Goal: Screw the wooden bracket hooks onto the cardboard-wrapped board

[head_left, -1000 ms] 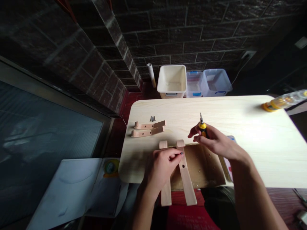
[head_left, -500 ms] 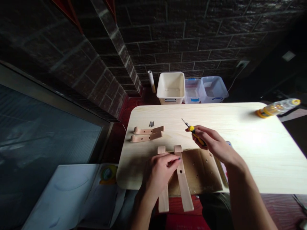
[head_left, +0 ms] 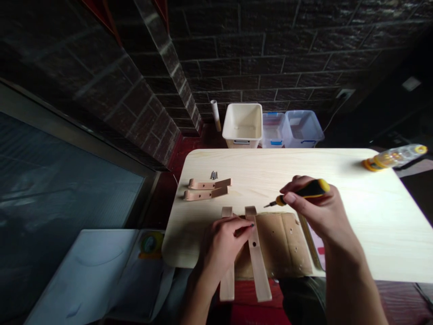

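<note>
My left hand (head_left: 230, 239) pinches a small dark screw (head_left: 252, 225) at the upper hole of a long wooden piece (head_left: 260, 271). Under my left forearm and fingers lies a second wooden piece (head_left: 228, 286), partly hidden. Both rest across a cardboard sheet (head_left: 280, 243) at the table's near edge. In my right hand (head_left: 311, 203) is a yellow and black screwdriver (head_left: 309, 189), its tip pointing left, above the cardboard's far edge and apart from the screw. A lower hole shows bare in the right-hand wooden piece.
Two shorter wooden pieces (head_left: 206, 194) lie at the table's left, with several screws (head_left: 214, 175) behind them. A clear and yellow container (head_left: 394, 157) stands at the right. Beyond the table (head_left: 304, 162) are a cream bin (head_left: 242, 124) and clear boxes (head_left: 304, 126).
My right hand has moved right and turned; the screwdriver's tip now points down and left, lower than before. My left hand stays at the wooden piece.
</note>
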### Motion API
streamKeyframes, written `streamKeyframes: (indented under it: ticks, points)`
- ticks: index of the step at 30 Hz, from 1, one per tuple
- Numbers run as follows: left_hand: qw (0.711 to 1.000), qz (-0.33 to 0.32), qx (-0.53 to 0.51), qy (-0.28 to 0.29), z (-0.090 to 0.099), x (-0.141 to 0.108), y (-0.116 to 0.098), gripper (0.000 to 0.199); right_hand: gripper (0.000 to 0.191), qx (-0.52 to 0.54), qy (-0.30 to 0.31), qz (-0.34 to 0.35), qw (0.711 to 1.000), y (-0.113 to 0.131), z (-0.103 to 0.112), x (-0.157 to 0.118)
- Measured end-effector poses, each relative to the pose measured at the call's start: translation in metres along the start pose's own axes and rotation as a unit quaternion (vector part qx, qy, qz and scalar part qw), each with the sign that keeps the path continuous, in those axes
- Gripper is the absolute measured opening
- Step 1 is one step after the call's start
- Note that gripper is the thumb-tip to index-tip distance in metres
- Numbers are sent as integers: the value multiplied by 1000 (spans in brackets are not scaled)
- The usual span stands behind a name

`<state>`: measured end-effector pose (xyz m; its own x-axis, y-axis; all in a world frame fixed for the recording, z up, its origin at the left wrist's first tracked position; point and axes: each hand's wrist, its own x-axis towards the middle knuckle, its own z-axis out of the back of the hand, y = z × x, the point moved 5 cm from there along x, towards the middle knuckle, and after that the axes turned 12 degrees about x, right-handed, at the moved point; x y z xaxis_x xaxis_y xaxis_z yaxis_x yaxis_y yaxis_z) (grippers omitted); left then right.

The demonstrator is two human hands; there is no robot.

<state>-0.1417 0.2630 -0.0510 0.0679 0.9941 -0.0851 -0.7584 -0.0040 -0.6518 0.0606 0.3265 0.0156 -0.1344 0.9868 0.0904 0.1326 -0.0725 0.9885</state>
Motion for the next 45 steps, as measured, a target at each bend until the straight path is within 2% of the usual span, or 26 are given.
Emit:
streamKeyframes:
  ticks: [2, 4, 6, 8, 12, 14, 18, 28, 39, 43, 45]
  points:
    - [1000, -6, 1, 2, 0, 0, 0, 12, 30, -20, 30, -30, 999, 3, -3, -2]
    - [1000, -9, 6, 7, 0, 0, 0, 12, 35, -74, 100, -105, 987, -1, -8, -7]
    - [1000, -6, 14, 10, 0, 0, 0, 12, 36, -154, 168, -183, 956, -10, -10, -15]
    - [1000, 1, 24, 15, 1, 0, 0, 13, 37, -236, 205, -234, 921, -21, -11, -21]
    - [999, 17, 29, 20, 4, -2, -3, 15, 36, -348, 263, -263, 860, -45, -18, -23]
    - [1000, 16, 22, 14, 6, -2, -5, 15, 38, -370, 285, -253, 847, -53, -22, -22]
    - [1000, 3, 15, 8, 6, -2, -3, 13, 41, -344, 316, -250, 848, -61, -29, -21]
    - [1000, -2, 22, 5, 2, -1, 0, 14, 32, -379, 302, -224, 845, -67, -29, -20]
    - [1000, -3, 28, 7, -1, 0, 2, 15, 34, -384, 290, -229, 846, -64, -30, -18]
    - [999, -6, 38, 7, 0, 0, 1, 14, 40, -344, 309, -243, 853, -57, -27, -20]
    - [999, -10, 41, 11, 1, 0, 1, 14, 43, -309, 306, -249, 865, -47, -24, -22]
